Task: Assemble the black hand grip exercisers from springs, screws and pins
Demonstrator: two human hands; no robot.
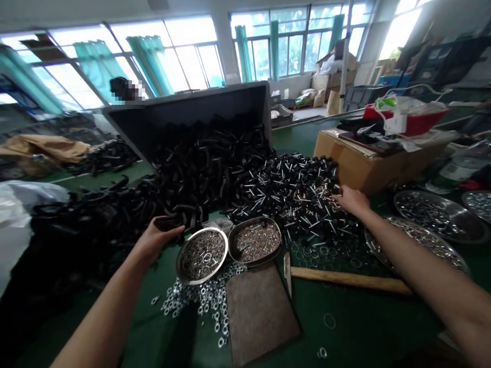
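Note:
My left hand (155, 239) is at the front of a heap of black curved plastic parts (207, 168), its thumb and fingers closed around one black curved part (169, 223). On the far right of a pile of black-headed bolts (284, 189), my right hand (353, 201) has its fingers pinched together; what is between them is too small to tell. A round metal bowl (179, 263) of small metal pieces and rings stands in front of the left hand. Beside it is an oval tin (280, 245) filled with tiny metal pieces.
A hammer (345, 278) lies right of a flat metal plate (261, 317). Loose metal fittings (207, 299) are scattered below the bowls. A grey bin (184, 102) lies tipped behind the black heap. A cardboard box (345, 158) and metal trays (425, 240) stand at right.

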